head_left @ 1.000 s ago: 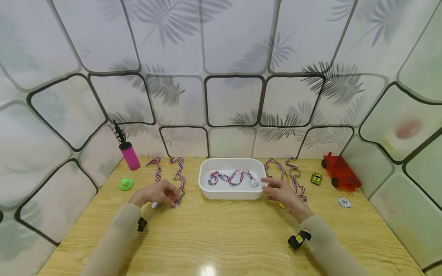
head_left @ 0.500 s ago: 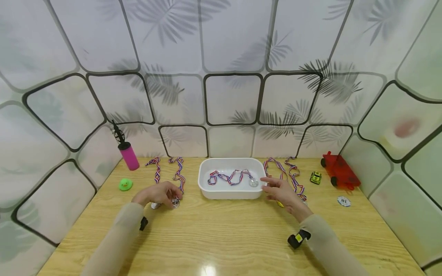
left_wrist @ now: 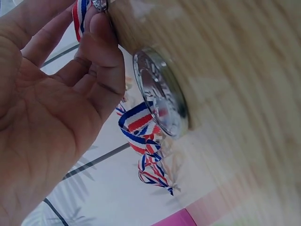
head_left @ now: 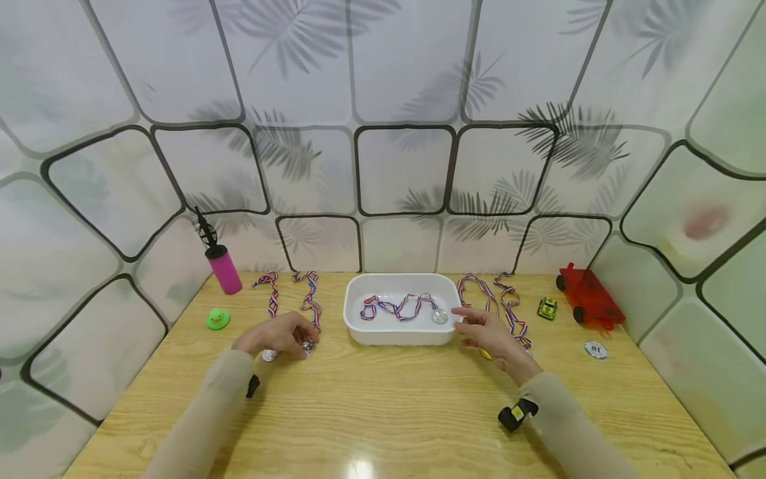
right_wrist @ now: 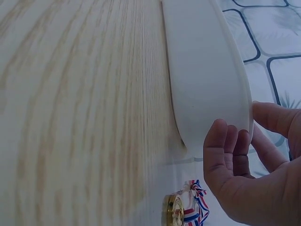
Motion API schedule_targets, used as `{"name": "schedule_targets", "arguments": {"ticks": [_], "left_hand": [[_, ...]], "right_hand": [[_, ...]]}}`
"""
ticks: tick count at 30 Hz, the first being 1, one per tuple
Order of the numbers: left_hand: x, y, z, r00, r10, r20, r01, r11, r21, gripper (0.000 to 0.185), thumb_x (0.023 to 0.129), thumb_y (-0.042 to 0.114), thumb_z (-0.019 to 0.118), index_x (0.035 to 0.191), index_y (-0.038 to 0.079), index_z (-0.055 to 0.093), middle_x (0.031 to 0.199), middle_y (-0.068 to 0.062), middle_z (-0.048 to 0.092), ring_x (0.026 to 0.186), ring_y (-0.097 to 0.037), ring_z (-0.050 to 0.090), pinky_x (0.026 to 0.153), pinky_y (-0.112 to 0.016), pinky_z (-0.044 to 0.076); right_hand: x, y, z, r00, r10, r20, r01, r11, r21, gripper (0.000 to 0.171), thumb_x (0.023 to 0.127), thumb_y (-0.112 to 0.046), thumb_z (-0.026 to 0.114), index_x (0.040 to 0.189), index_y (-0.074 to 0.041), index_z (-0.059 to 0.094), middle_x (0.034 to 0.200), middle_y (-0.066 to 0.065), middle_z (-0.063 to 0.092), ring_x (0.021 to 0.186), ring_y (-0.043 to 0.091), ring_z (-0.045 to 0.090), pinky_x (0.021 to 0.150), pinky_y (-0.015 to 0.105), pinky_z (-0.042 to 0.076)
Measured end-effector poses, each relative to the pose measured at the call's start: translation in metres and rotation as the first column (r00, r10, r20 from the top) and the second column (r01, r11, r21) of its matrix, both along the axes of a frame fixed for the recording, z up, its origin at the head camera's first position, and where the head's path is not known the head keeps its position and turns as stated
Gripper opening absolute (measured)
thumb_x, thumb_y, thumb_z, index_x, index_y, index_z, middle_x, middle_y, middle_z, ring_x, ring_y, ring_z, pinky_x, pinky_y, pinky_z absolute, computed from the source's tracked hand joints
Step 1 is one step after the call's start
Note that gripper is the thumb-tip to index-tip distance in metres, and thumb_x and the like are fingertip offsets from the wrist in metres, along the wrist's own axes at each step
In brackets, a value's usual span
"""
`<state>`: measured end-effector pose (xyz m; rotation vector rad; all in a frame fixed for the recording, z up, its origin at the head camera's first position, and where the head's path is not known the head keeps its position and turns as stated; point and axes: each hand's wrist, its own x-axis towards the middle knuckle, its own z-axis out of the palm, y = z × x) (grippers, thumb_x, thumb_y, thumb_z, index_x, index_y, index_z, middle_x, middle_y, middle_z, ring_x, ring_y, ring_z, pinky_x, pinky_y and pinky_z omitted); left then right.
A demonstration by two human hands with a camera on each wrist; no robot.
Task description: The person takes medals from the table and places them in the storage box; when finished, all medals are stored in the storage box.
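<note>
Lying in white tub (head_left: 403,337), silver medal (head_left: 439,317), striped ribbon (head_left: 391,309)

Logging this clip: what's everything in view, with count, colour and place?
Rectangular plastic bin: 1, white, table centre
Round medal on striped ribbon: 1, silver, inside bin
Ribboned round medals: 2, silver, left of bin
Golden medal: 1, gold, right of bin
Obscured medal: 1, colour unclear, right of bin
Black-topped cylinder: 1, pink, back left
Toy duck: 1, green, left
Toy car: 1, yellow-green, right
Wheeled toy: 1, red, far right
Round chip: 1, blue-white, right
Wooden table: 1, brown, underneath
Patterned backdrop: 1, pale grey, behind
Wrist devices: 2, black, wrists
Sleeves: 2, beige, forearms
Left hand: 1, pinching one left medal
Right hand: 1, gripping bin's rim
</note>
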<state>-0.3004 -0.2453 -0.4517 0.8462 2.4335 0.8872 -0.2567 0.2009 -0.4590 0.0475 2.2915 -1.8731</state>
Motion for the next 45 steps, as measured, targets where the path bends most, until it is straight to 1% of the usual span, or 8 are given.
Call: {"name": "schedule_targets", "arguments": {"ticks": [7, 16, 20, 24, 30, 35, 40, 45], "left_hand": [[-0.001, 0.003, -0.002, 1.0, 0.003, -0.027, -0.002, 1.0, 0.026, 0.032, 0.072, -0.004, 0.078, 0.102, -0.001, 0.069, 0.09, -0.012, 0.066, 0.081, -0.018, 0.057, 0.07, -0.022, 0.049], [-0.002, 0.003, -0.003, 0.986, 0.116, -0.119, -0.112, 0.993, 0.039, 0.025, 0.078, 0.003, 0.076, 0.102, 0.006, 0.071, 0.09, -0.004, 0.063, 0.081, -0.014, 0.053, 0.071, -0.025, 0.046], [-0.003, 0.005, 0.001, 0.978, 0.14, -0.154, -0.132, 0.989, 0.064, 0.031, 0.083, 0.006, 0.074, 0.113, 0.003, 0.067, 0.088, -0.004, 0.065, 0.079, -0.012, 0.056, 0.069, -0.024, 0.047], [-0.004, 0.007, 0.009, 0.979, 0.172, -0.111, -0.159, 0.981, 0.113, 0.039, 0.086, 0.007, 0.072, 0.122, 0.001, 0.059, 0.082, -0.008, 0.068, 0.072, -0.017, 0.062, 0.061, -0.028, 0.049], [-0.007, 0.01, 0.016, 0.977, 0.211, -0.045, -0.197, 0.958, 0.208, 0.027, 0.089, 0.008, 0.07, 0.112, 0.0, 0.057, 0.077, -0.016, 0.069, 0.065, -0.03, 0.067, 0.056, -0.026, 0.046], [-0.006, 0.013, 0.023, 0.964, 0.252, -0.087, -0.225, 0.943, 0.246, 0.017, 0.09, 0.012, 0.07, 0.106, 0.006, 0.067, 0.084, -0.012, 0.072, 0.067, -0.025, 0.067, 0.056, -0.024, 0.046], [-0.004, 0.015, 0.032, 0.95, 0.294, -0.106, -0.254, 0.924, 0.285, 0.028, 0.091, 0.017, 0.07, 0.116, 0.004, 0.069, 0.085, -0.019, 0.071, 0.067, -0.02, 0.065, 0.06, -0.027, 0.05], [-0.005, 0.017, 0.037, 0.938, 0.33, -0.102, -0.282, 0.902, 0.327, 0.037, 0.091, 0.016, 0.07, 0.124, 0.002, 0.065, 0.082, -0.017, 0.071, 0.068, -0.017, 0.065, 0.062, -0.027, 0.049]], "right_hand": [[-0.001, 0.0, 0.0, 1.0, 0.003, -0.001, -0.003, 1.0, 0.005, 0.047, 0.096, -0.013, 0.062, 0.14, -0.001, 0.051, 0.1, 0.003, 0.049, 0.087, 0.012, 0.051, 0.08, 0.032, 0.058], [0.0, -0.001, 0.001, 1.0, 0.006, -0.008, -0.006, 1.0, -0.012, 0.047, 0.096, -0.012, 0.063, 0.14, 0.0, 0.051, 0.098, 0.002, 0.05, 0.085, 0.011, 0.052, 0.078, 0.031, 0.058], [0.001, -0.002, 0.004, 1.0, 0.012, -0.01, -0.012, 1.0, -0.023, 0.048, 0.096, -0.011, 0.062, 0.14, 0.002, 0.05, 0.096, 0.001, 0.05, 0.083, 0.009, 0.051, 0.078, 0.031, 0.058], [0.001, -0.002, 0.005, 1.0, 0.02, -0.016, -0.02, 0.999, -0.034, 0.049, 0.096, -0.01, 0.062, 0.141, 0.004, 0.048, 0.094, 0.0, 0.049, 0.082, 0.008, 0.05, 0.077, 0.031, 0.058], [0.0, -0.001, 0.004, 1.0, 0.014, -0.012, -0.014, 0.999, -0.032, 0.048, 0.095, -0.009, 0.062, 0.14, 0.003, 0.049, 0.095, 0.0, 0.049, 0.083, 0.009, 0.051, 0.077, 0.031, 0.058], [-0.001, -0.001, 0.002, 1.0, 0.004, -0.004, -0.005, 1.0, -0.031, 0.046, 0.095, -0.009, 0.062, 0.139, 0.003, 0.051, 0.096, 0.002, 0.049, 0.084, 0.01, 0.051, 0.077, 0.031, 0.058], [0.0, 0.0, 0.001, 1.0, 0.007, -0.001, -0.007, 1.0, -0.03, 0.047, 0.095, -0.009, 0.063, 0.138, 0.003, 0.051, 0.096, 0.002, 0.049, 0.083, 0.01, 0.052, 0.077, 0.031, 0.058], [-0.001, 0.001, 0.002, 1.0, 0.011, 0.0, -0.011, 1.0, -0.027, 0.046, 0.096, -0.009, 0.062, 0.139, 0.003, 0.051, 0.098, 0.002, 0.049, 0.085, 0.011, 0.051, 0.076, 0.03, 0.058]]}}
